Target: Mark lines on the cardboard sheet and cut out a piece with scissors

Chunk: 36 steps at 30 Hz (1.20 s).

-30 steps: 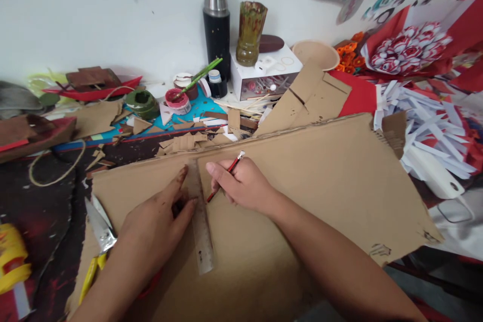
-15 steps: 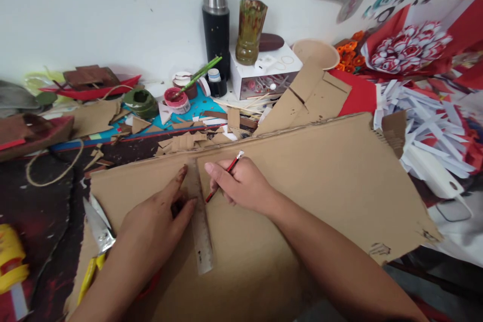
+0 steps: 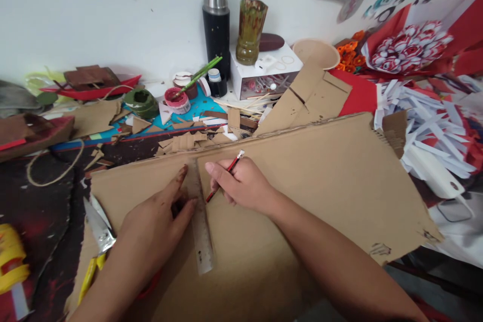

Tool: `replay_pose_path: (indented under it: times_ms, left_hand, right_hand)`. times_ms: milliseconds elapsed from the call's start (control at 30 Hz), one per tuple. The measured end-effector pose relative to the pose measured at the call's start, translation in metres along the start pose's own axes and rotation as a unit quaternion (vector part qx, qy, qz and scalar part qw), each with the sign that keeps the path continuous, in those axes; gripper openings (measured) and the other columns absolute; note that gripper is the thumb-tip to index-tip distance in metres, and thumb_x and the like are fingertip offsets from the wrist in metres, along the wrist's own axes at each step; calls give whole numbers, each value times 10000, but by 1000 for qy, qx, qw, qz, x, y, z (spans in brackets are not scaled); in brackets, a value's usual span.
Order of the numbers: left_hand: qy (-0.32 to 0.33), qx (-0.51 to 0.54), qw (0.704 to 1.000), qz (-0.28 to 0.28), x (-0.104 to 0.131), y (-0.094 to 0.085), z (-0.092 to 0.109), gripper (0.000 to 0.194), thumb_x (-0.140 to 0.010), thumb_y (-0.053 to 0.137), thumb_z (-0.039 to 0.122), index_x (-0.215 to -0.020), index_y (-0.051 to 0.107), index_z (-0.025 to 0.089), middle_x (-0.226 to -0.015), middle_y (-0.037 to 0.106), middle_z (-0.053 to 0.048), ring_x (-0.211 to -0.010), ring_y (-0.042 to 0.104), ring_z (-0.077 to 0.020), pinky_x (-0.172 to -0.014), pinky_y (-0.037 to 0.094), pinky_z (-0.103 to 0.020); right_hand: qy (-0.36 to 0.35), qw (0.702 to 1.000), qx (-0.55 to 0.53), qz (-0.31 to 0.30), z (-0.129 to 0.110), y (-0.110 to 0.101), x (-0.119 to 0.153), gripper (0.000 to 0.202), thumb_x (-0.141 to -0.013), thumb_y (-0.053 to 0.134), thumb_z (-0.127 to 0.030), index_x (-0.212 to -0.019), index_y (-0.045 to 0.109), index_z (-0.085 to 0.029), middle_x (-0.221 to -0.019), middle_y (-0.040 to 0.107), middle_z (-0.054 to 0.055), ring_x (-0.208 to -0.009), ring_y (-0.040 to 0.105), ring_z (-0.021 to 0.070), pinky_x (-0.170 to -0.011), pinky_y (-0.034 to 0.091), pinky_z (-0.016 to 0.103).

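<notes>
A large sheet of cardboard [image 3: 317,176] lies in front of me. On it a clear ruler [image 3: 203,246] runs from near the far edge towards me, slightly slanted. My left hand [image 3: 154,216] holds the ruler down from its left side, thumb on its edge and index finger stretched along it; the other fingers are tucked out of sight. A red and black pencil [image 3: 236,160] is pinched in my right hand [image 3: 241,183], its tip at the cardboard just right of the ruler. Scissors [image 3: 100,231] with yellow handles lie at the sheet's left side, partly behind my left forearm.
Cardboard scraps [image 3: 184,141], an open pink paint pot [image 3: 177,100] and a green pot [image 3: 141,103] lie beyond the sheet. Behind stand a black thermos [image 3: 216,35] and a white box [image 3: 245,78]. Paper strips [image 3: 422,121] are heaped at right, a yellow tool [image 3: 11,256] at left.
</notes>
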<state>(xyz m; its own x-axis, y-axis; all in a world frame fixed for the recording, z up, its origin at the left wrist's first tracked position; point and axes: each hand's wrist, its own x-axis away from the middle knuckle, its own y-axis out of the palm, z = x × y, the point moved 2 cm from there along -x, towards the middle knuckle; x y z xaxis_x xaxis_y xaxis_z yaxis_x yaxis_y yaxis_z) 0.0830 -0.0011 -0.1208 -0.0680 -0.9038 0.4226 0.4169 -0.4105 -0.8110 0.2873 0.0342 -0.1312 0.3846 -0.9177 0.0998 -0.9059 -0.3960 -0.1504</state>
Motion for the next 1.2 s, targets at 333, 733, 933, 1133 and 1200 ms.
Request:
replay_pose_path:
  times_ms: [333,733,933,1133,1200]
  left_hand:
    - [3,5,1000,4,1,-1,2,915,-912,379,583,-1723,386,160,-1092,874,-95,-1063,800,-404,-838,497,-472]
    - [10,-1,1000,14,2,-1,2,894,-924,382,568,-1720,392,161,-1061,877,-93,-1046,808,-393,-822,507,-460]
    - [35,10,999,28,4,-2,0,828,-949,405,538,-1692,441,173,-1028,879,-78,-988,819,-359,-792,521,-433]
    - [57,86,994,26,7,-7,0,798,-932,442,522,-1631,512,143,-964,865,-60,-938,813,-314,-805,544,-399]
    - [69,134,988,32,10,-15,-1,788,-928,476,551,-1604,547,153,-950,862,-45,-914,806,-290,-817,568,-376]
  right_hand:
    - [-5,1000,0,-6,-2,-1,0,510,-1152,540,-458,-726,652,-200,-474,532,-77,-405,537,86,-509,430,192]
    - [18,998,-67,5,2,-2,-2,542,-1095,558,-595,-733,648,-201,-503,556,-65,-389,520,80,-428,406,180]
    - [38,982,-170,72,1,-3,-6,622,-939,663,-780,-697,602,-210,-627,650,-29,-342,474,59,-331,344,189]
    - [39,967,-227,106,2,-6,-9,683,-858,726,-859,-667,616,-212,-405,503,-68,-295,441,87,-315,319,186]
    - [43,965,-232,111,3,-6,-9,700,-832,736,-882,-665,618,-212,-385,496,-63,-290,443,95,-308,302,185]
